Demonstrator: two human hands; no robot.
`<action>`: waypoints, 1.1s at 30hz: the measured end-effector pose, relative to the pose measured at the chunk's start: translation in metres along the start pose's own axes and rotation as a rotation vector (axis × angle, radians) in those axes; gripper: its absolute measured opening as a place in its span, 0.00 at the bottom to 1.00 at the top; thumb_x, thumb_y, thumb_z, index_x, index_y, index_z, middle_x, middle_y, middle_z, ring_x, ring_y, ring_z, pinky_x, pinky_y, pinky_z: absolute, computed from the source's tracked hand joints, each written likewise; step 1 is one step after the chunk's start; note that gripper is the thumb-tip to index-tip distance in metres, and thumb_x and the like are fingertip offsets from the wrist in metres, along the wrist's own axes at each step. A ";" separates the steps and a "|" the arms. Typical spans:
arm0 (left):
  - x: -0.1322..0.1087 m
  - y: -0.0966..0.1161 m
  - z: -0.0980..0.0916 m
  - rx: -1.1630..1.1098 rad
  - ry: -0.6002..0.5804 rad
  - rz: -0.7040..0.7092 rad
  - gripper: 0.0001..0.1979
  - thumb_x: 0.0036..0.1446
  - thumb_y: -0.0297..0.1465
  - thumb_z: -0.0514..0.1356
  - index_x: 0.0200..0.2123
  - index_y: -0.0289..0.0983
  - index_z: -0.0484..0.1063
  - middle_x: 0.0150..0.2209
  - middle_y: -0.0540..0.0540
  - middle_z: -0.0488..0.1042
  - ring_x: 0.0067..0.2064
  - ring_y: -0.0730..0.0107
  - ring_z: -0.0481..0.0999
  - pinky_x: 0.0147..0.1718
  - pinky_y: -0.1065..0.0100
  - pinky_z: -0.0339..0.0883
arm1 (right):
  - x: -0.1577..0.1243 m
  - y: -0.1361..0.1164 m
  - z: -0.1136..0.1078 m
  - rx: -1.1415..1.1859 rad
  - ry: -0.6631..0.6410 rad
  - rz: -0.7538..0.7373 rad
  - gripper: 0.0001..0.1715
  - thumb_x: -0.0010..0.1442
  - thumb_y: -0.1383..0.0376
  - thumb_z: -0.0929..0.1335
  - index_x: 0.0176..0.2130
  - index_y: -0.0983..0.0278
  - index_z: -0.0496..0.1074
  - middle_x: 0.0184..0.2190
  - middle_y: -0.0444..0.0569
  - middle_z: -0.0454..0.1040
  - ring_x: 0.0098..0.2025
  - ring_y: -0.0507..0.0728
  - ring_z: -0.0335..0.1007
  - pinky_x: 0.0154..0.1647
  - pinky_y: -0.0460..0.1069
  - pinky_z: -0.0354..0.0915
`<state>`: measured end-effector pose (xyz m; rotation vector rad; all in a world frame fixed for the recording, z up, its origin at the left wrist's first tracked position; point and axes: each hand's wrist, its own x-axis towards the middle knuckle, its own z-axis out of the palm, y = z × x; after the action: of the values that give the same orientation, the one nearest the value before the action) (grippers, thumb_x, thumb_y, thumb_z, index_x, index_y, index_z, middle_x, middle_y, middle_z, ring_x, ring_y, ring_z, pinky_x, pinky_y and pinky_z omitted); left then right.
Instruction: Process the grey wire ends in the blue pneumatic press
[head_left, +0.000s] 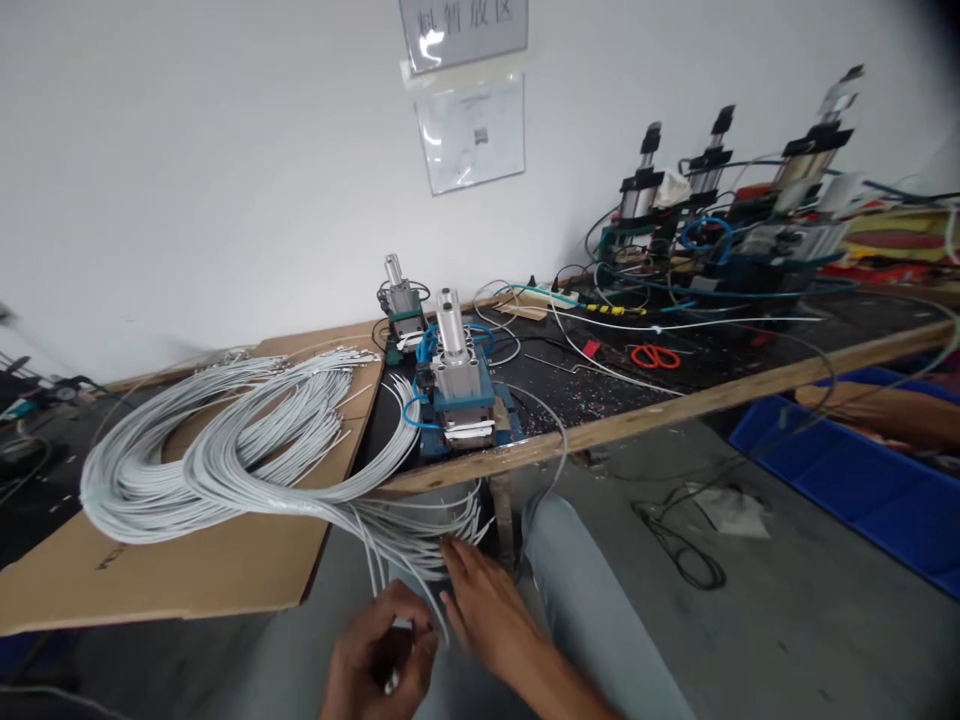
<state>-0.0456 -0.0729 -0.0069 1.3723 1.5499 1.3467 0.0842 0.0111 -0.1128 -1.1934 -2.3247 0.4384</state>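
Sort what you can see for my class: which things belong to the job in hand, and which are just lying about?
Seemingly the job:
pale cables
right hand, at their loose ends
left hand, curled nearby
cardboard under the coils

Seemingly lying about:
orange loop
red scrap
white sheet on the floor

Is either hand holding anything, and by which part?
Right hand touches the white cables near their loose ends; grip unclear. Left hand is curled with something pale inside, too blurred to identify.
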 end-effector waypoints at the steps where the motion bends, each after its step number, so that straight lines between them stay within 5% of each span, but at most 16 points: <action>1: 0.002 -0.003 0.003 -0.007 0.003 0.001 0.24 0.55 0.55 0.65 0.25 0.40 0.73 0.23 0.55 0.66 0.20 0.79 0.58 0.23 0.75 0.48 | -0.003 -0.001 0.004 0.001 0.013 0.000 0.33 0.58 0.74 0.69 0.63 0.71 0.71 0.60 0.66 0.76 0.58 0.70 0.77 0.57 0.60 0.75; 8: 0.016 -0.012 0.026 -0.027 0.019 0.034 0.17 0.58 0.48 0.66 0.28 0.42 0.76 0.28 0.53 0.74 0.20 0.78 0.58 0.21 0.73 0.49 | -0.013 0.032 -0.005 0.085 0.207 -0.055 0.34 0.66 0.76 0.59 0.69 0.67 0.63 0.65 0.60 0.71 0.63 0.61 0.73 0.61 0.53 0.73; 14: 0.028 -0.023 0.047 -0.035 0.012 0.036 0.12 0.54 0.42 0.69 0.27 0.41 0.78 0.26 0.52 0.75 0.18 0.79 0.57 0.19 0.74 0.47 | -0.025 0.032 -0.051 0.407 0.422 -0.031 0.21 0.72 0.68 0.60 0.58 0.59 0.75 0.56 0.55 0.79 0.56 0.60 0.78 0.56 0.50 0.74; 17: 0.032 -0.023 0.054 -0.067 0.035 0.055 0.15 0.56 0.45 0.69 0.28 0.40 0.79 0.26 0.50 0.75 0.21 0.75 0.63 0.18 0.74 0.50 | -0.031 0.015 -0.074 0.610 0.296 0.000 0.16 0.72 0.59 0.64 0.53 0.56 0.77 0.45 0.53 0.83 0.42 0.59 0.82 0.40 0.46 0.77; 19: 0.034 -0.020 0.057 -0.118 0.051 0.097 0.16 0.56 0.47 0.68 0.28 0.40 0.80 0.28 0.48 0.76 0.25 0.71 0.68 0.19 0.75 0.55 | -0.032 0.007 -0.080 0.685 0.234 0.024 0.15 0.70 0.56 0.66 0.51 0.57 0.78 0.40 0.51 0.84 0.38 0.59 0.81 0.39 0.46 0.76; 25: 0.038 -0.018 0.056 -0.249 -0.022 0.079 0.15 0.58 0.44 0.69 0.28 0.39 0.81 0.28 0.49 0.74 0.26 0.70 0.73 0.24 0.73 0.66 | -0.020 0.002 -0.070 0.941 0.045 0.148 0.21 0.72 0.50 0.63 0.34 0.62 0.71 0.22 0.42 0.72 0.23 0.52 0.72 0.25 0.43 0.66; 30: 0.044 -0.016 0.043 -0.157 -0.120 0.164 0.06 0.60 0.32 0.67 0.30 0.42 0.78 0.30 0.50 0.76 0.29 0.69 0.74 0.27 0.73 0.65 | -0.014 0.007 -0.083 0.660 0.038 -0.001 0.18 0.72 0.61 0.63 0.30 0.61 0.68 0.23 0.41 0.72 0.26 0.52 0.73 0.31 0.43 0.65; 33: 0.052 -0.012 0.033 0.042 -0.277 0.297 0.09 0.56 0.20 0.63 0.31 0.41 0.76 0.30 0.49 0.76 0.31 0.68 0.74 0.29 0.73 0.64 | -0.015 0.012 -0.099 0.406 -0.010 -0.098 0.10 0.70 0.68 0.66 0.34 0.60 0.71 0.31 0.43 0.78 0.35 0.54 0.78 0.38 0.43 0.68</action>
<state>-0.0303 -0.0130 -0.0186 1.7860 1.2319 1.2326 0.1546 0.0121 -0.0408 -0.8791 -2.1510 0.8341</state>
